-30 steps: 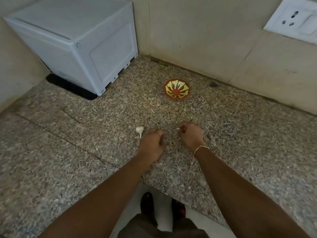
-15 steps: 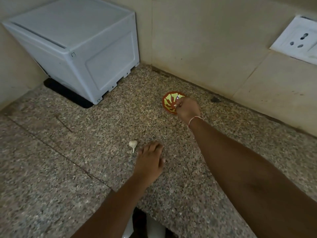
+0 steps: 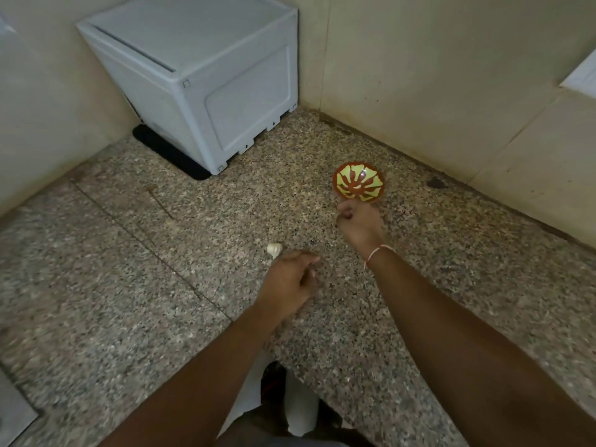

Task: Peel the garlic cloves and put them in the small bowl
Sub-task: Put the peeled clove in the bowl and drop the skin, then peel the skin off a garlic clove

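From the head camera I see both of my bare hands out over a speckled granite counter [image 3: 161, 317]. My right hand [image 3: 361, 227] sits just on the near side of the small bowl [image 3: 358, 185], a red dish with a yellow-green pattern inside, close to its rim but not touching it as far as I can tell. Its fingers are curled in toward the palm; I cannot tell whether anything small is pinched between them. A thin white and red band [image 3: 379, 253] circles that wrist.

My left hand [image 3: 290, 282] is nearer to me and left of the right one, fingers loosely bent with the thumb pointing right. Motion blur hides whether it holds a clove or a bit of peel.

1 garlic head [image 3: 274, 249] lies on the counter just beyond the left hand, at its far left edge, so close that I cannot say if they touch. I see no clove in the bowl from this angle.

A pale grey plastic box [image 3: 206, 79] stands in the far left corner on a dark mat [image 3: 167, 153], well apart from the bowl.
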